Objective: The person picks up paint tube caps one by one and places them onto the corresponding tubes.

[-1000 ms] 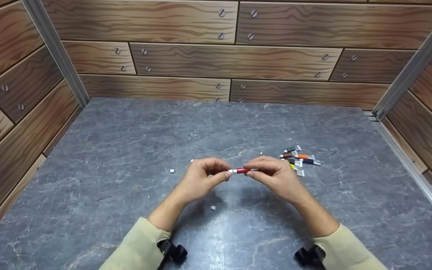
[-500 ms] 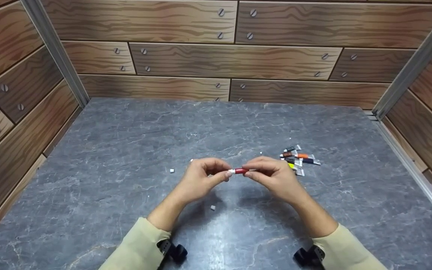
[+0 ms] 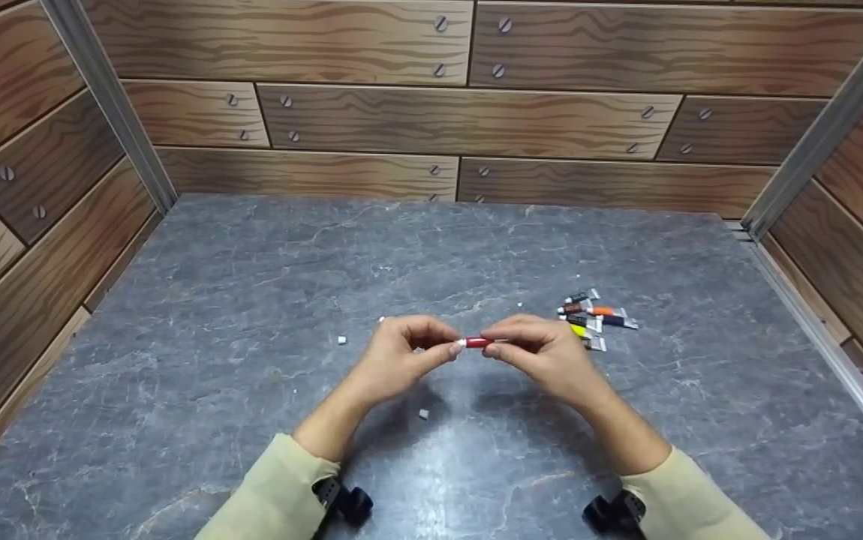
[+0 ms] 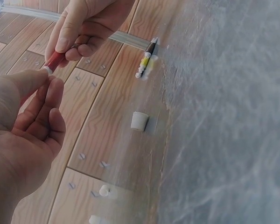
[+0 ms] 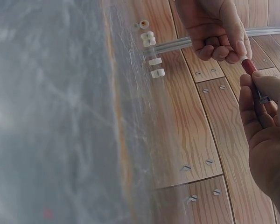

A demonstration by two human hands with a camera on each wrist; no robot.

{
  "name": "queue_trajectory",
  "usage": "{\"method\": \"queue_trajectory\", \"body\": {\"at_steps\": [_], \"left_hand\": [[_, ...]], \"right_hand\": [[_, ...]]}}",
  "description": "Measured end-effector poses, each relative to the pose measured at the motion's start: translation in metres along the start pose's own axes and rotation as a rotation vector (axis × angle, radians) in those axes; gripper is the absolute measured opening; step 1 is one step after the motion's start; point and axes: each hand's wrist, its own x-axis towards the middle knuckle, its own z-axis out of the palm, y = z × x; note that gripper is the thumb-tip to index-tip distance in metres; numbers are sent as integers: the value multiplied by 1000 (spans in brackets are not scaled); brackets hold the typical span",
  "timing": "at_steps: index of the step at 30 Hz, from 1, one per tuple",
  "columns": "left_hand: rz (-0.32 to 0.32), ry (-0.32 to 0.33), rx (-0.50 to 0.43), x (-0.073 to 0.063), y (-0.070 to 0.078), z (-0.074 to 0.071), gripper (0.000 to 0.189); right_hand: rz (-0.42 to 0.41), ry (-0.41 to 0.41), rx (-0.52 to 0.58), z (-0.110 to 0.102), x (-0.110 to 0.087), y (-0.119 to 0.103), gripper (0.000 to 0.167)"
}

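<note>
Between the two hands, above the table, a small red paint tube (image 3: 476,342) lies nearly level. My left hand (image 3: 407,358) pinches the tube's white cap end (image 3: 462,343) between thumb and forefinger. From the other side, my right hand (image 3: 545,354) grips the red body near its silver crimped end (image 5: 264,99), with the thumb pressed against the fingers. In the left wrist view the red tube (image 4: 54,59) runs from one set of fingertips to the other. The fingers partly hide the cap end.
Several paint tubes, among them an orange tube (image 3: 608,311) and a yellow tube (image 3: 578,330), lie heaped right of my right hand. Loose white caps dot the table: one cap (image 3: 341,340) at left, another cap (image 3: 423,414) nearer the front. Wood-patterned walls (image 3: 371,120) border the table.
My right hand and the red tube have shifted slightly left, toward the left fingertips, and less of the white end shows. The left hand stays nearly still.
</note>
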Motion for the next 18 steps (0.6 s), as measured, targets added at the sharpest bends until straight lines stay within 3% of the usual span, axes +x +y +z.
{"method": "queue_trajectory", "body": {"at_steps": [18], "left_hand": [[6,41,24,-1,0,1,7]], "right_hand": [[23,1,35,3,0,1,20]]}}
